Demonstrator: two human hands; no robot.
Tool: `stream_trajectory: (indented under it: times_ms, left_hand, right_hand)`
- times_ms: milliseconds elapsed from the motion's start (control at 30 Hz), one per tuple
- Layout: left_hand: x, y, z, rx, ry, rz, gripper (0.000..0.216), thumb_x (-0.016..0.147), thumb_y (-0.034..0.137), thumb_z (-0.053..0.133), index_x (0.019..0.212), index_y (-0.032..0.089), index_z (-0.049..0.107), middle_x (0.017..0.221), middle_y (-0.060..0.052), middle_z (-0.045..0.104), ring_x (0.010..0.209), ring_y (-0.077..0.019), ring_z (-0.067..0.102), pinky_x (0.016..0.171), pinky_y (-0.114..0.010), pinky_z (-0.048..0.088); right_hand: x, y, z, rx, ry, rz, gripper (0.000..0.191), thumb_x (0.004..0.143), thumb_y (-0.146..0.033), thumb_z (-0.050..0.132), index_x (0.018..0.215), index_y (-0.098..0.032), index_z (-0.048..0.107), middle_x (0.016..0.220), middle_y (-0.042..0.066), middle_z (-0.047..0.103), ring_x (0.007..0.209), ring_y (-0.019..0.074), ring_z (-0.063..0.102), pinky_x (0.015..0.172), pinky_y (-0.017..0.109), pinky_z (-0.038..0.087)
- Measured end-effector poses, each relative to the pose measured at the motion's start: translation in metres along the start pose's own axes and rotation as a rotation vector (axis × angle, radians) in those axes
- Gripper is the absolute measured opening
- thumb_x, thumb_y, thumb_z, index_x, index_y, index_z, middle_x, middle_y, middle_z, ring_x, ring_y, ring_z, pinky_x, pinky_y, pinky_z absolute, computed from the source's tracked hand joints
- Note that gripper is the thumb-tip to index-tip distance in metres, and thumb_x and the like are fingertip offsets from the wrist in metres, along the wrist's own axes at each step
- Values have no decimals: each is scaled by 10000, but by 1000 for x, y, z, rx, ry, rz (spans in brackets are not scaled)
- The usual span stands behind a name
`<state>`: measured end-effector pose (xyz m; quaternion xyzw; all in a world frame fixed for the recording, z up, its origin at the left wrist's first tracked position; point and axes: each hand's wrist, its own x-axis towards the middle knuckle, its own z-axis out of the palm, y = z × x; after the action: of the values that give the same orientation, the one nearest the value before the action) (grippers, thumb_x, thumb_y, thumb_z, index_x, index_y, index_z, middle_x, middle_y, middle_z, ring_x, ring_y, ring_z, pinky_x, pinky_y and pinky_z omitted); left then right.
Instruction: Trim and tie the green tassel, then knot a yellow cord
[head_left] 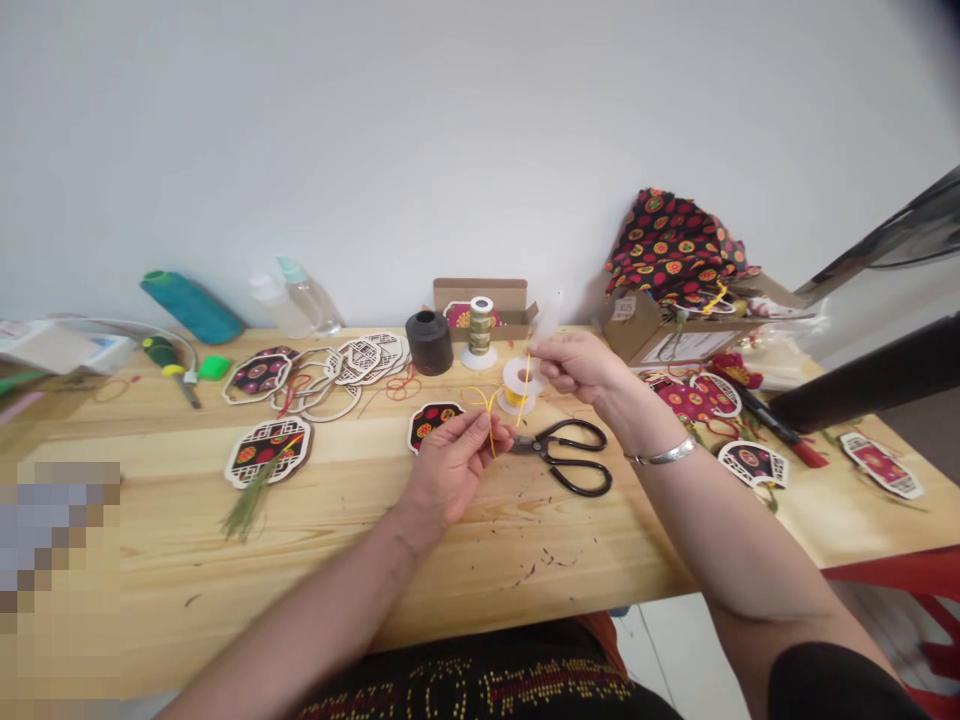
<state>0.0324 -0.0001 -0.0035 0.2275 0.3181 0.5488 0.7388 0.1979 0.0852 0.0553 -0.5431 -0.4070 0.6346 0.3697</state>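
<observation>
My left hand [454, 462] is closed in a pinch on a thin yellow cord [492, 425], which forms a loop above the fingertips. Higher and to the right, my right hand [574, 368] pinches a strand of yellow cord, drawn upward from near the left hand. A white spool [516, 398] with yellow cord stands just behind the strand. Partly covered by my left hand is a dark patterned ornament [429, 420] with a pale rim. Black-handled scissors [577, 455] lie between my forearms, the blades partly hidden by the left fingertips.
Behind stand a black thread cone [429, 342], a gold thread spool [480, 335] and an open cardboard box [484, 290]. Framed ornaments [268, 452] lie to the left. Patterned fabric [679, 250] tops a carton at right, near a dark post [862, 375]. A screwdriver [171, 370] lies far left.
</observation>
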Motion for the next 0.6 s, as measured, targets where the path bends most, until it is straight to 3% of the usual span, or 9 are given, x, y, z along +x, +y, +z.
stream_trajectory:
  times_ms: [200,367,500,600]
  left_hand:
    - [-2,3,1,-2,-64,-17,122,658,200,774,706,110,707,623,-25,671,728,-144,665,671,-223,517]
    - [-7,8,0,-30,-133,-32,113,676,213,769,706,127,700,614,-10,661,731,-144,668,663,-220,521]
    - [-12,11,2,-40,-242,-65,129,695,228,759,666,123,690,595,-9,644,702,-133,655,614,-197,509]
    - [-15,12,4,-35,-286,-77,141,714,236,745,656,121,688,574,-13,629,674,-127,641,595,-191,496]
  right_hand:
    - [2,-12,21,-263,12,-159,275,791,-125,538,520,-143,501,318,-57,386,294,25,272,336,190,141]
    - [1,-9,23,-560,-173,-417,204,811,-276,571,676,-132,622,453,-45,464,420,54,367,432,212,257]
    - [4,4,5,-968,60,-700,227,834,-309,551,854,-132,693,725,45,608,694,142,537,673,288,416]
    - [6,18,-6,-1108,-18,-751,398,780,-347,641,1122,-143,642,1045,122,597,978,224,546,874,361,426]
